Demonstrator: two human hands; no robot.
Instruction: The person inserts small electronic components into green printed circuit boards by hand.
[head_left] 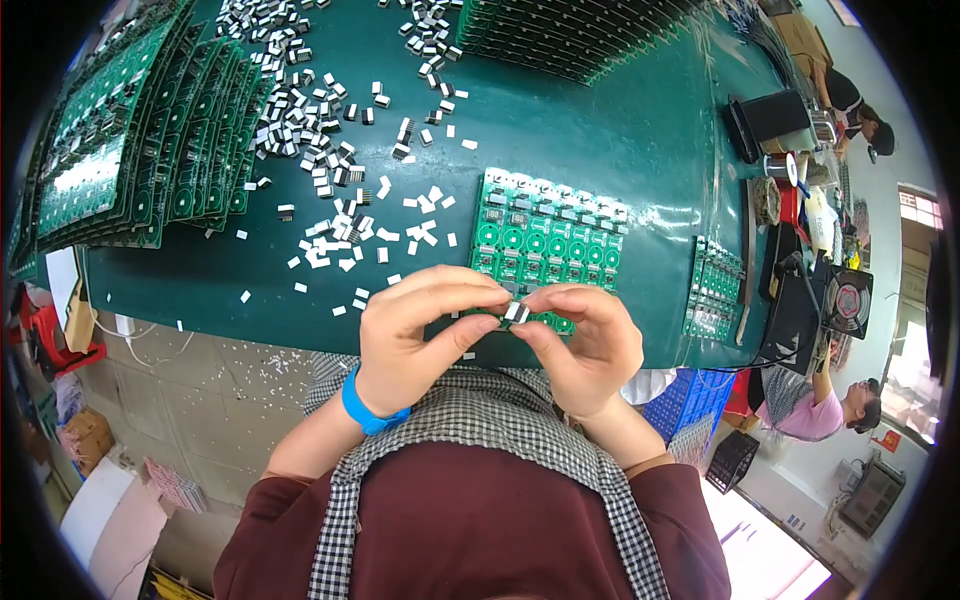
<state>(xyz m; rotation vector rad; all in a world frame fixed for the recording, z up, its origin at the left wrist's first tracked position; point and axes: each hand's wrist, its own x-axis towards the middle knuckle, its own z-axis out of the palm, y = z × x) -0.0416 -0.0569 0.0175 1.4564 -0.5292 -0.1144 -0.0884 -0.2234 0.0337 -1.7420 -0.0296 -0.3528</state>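
Observation:
Between my two hands, just over the near edge of a green circuit board panel [548,245], is a small block-shaped LED display module [516,313] with a white face and dark sides. My left hand [418,322] pinches it from the left with thumb and forefinger. From the other side, the thumb and forefinger of my right hand [588,345] close on the same module. The panel lies flat on the green table and carries rows of round pads and small parts. Two display modules [507,217] sit in its upper left part. My hands cover its near left corner.
Loose display modules [310,120] and white paper-like slips [385,235] are scattered left of the panel. Stacked circuit boards [110,140] stand at far left, more boards [580,35] at the back. A smaller board [714,290], solder spool [780,167] and fan [849,301] are rightward. Two people are beyond.

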